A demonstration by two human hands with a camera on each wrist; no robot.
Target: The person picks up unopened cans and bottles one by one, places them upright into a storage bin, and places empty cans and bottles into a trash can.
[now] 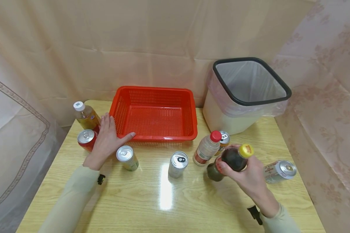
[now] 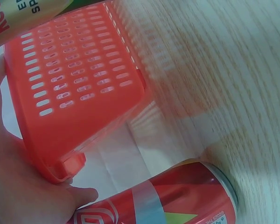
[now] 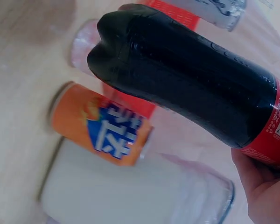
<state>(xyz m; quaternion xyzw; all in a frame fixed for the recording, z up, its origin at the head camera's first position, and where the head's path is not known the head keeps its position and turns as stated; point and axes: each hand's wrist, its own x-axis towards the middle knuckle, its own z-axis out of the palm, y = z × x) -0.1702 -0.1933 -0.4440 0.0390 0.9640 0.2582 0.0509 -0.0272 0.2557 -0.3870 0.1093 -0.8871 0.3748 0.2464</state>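
My right hand (image 1: 252, 176) grips a dark cola bottle (image 1: 233, 158) with a yellow cap and red label. The bottle leans, cap toward me and to the right; its lobed base (image 3: 114, 46) shows in the right wrist view. Beside it stand a clear red-capped bottle (image 1: 205, 151) and an orange soda can (image 3: 100, 123), partly hidden in the head view. At the near left corner of the red basket (image 1: 156, 138), my left hand (image 1: 105, 142) rests with fingers extended along the side and thumb at the front rim. A red can (image 1: 87, 139) stands close beside those fingers.
Behind the red can is a white-capped bottle of amber drink (image 1: 88, 119). A pale can (image 1: 129, 161) and a silver-white can (image 1: 178, 165) stand before the basket. A lined bin (image 1: 230, 121) is at the back right; another can (image 1: 278, 171) is near the right edge.
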